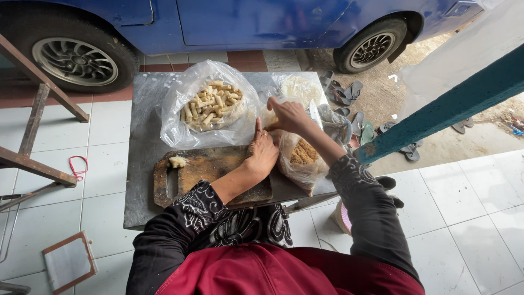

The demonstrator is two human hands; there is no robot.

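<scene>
A table [143, 213] sits in the middle of the frame. A board [202, 169] lies on it, low and left of middle, with a small lump [177, 161] on its left end. Above the board is a bag of sticks [212, 105]. A bag of crumbs [302, 157] sits at the right edge. Both hands meet between the bags: the left hand [263, 153] on the board's right end, the right hand [288, 115] just above it. A car [245, 22] fills the top. Sandals [349, 101] lie right of the table.

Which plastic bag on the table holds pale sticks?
The far-left bag, open-topped, beyond the board; the bag by the hands holds brown crumbs.
</scene>
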